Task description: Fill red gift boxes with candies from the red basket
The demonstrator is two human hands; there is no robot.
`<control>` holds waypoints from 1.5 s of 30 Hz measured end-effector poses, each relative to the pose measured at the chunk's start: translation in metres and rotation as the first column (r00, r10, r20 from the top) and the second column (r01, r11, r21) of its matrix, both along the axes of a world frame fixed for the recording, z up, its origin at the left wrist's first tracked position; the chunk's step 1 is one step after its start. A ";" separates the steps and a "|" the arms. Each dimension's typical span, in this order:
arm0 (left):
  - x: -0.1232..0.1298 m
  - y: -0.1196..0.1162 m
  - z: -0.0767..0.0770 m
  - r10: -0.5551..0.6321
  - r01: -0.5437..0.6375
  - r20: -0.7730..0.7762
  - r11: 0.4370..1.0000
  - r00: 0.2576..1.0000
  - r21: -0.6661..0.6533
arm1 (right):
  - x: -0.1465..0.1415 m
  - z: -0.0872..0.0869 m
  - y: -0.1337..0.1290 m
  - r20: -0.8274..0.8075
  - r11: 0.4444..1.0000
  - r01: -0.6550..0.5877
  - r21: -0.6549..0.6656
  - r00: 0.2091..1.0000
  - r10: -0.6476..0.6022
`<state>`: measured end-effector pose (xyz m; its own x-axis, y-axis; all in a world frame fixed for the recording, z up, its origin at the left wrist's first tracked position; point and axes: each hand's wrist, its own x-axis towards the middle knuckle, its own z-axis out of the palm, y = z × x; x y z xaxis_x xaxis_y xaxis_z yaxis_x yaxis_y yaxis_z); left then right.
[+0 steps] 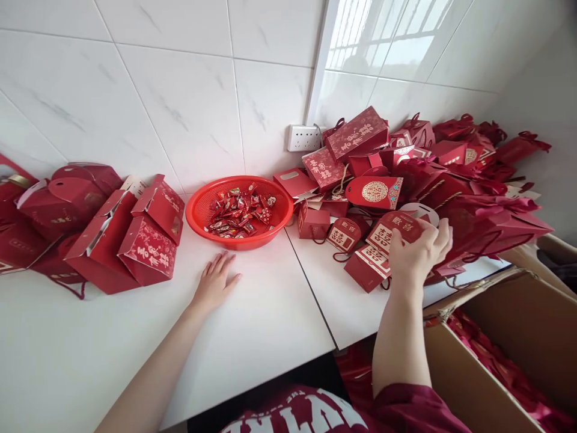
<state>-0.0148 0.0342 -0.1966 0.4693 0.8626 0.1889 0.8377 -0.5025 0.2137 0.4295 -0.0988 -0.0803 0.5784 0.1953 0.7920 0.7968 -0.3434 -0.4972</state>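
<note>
My left hand (216, 281) lies on the white table with its fingers stretched out, just in front of a red plastic basket (195, 224) of wrapped candies (243, 210). Nothing is in that hand. At the right, my right hand (419, 252) grips a red gift box (391, 227) with a pale double-happiness panel, thumb on its near face. Its fingers behind the box are partly hidden. Another red box (367, 267) with a similar panel sits directly under it, and a smaller rounded box (345, 233) stands just to the left.
A large heap of red gift boxes and bags (478, 180) fills the right side against the wall. Several red boxes (148, 240) stand at the left. A power strip (304, 138) is at the wall. An open cardboard box (487, 373) with red items stands at the lower right.
</note>
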 end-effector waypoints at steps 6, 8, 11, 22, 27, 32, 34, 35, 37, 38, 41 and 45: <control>0.002 -0.004 0.005 -0.017 0.017 0.086 1.000 0.996 0.003 | -0.056 0.033 -0.020 0.179 0.910 -0.398 0.119 0.910 0.375; 0.003 -0.010 0.014 -0.054 0.056 0.143 0.998 0.988 -0.008 | -0.085 0.046 -0.022 0.123 0.736 -0.673 0.079 0.739 0.662; 0.001 -0.021 0.032 -0.157 0.154 0.232 0.988 0.960 0.032 | -0.124 0.044 -0.004 -0.107 0.302 -0.952 -0.055 0.306 0.946; -0.013 -0.048 0.065 -0.355 0.157 0.624 0.924 0.697 0.349 | -0.228 -0.042 0.037 -0.041 -0.188 -0.931 -0.314 -0.184 0.982; 0.000 -0.063 0.073 -0.442 0.381 0.509 0.897 0.738 0.226 | -0.232 -0.058 0.036 -0.038 -0.184 -0.933 -0.308 -0.181 0.983; 0.004 -0.066 0.068 -0.454 0.449 0.510 0.882 0.731 0.141 | -0.230 -0.056 0.038 -0.099 -0.238 -0.910 -0.341 -0.217 0.971; 0.004 -0.066 0.065 -0.439 0.437 0.478 0.891 0.761 0.122 | -0.229 -0.052 0.039 -0.114 -0.254 -0.906 -0.340 -0.228 0.967; 0.004 -0.065 0.064 -0.427 0.422 0.466 0.899 0.775 0.120 | -0.228 -0.051 0.039 -0.111 -0.263 -0.911 -0.318 -0.240 0.965; 0.004 -0.065 0.063 -0.414 0.390 0.453 0.909 0.790 0.151 | -0.225 -0.049 0.040 -0.094 -0.268 -0.928 -0.259 -0.252 0.963; 0.004 -0.064 0.064 -0.420 0.375 0.454 0.907 0.786 0.191 | -0.222 -0.049 0.040 -0.080 -0.254 -0.941 -0.223 -0.242 0.967; 0.002 -0.061 0.065 -0.460 0.305 0.465 0.877 0.756 0.372 | -0.211 -0.050 0.040 -0.044 -0.147 -0.985 -0.084 -0.144 0.989; -0.007 -0.054 0.068 -0.462 0.145 0.425 0.791 0.778 0.594 | -0.192 -0.052 0.044 -0.066 -0.041 -0.997 0.065 -0.045 0.997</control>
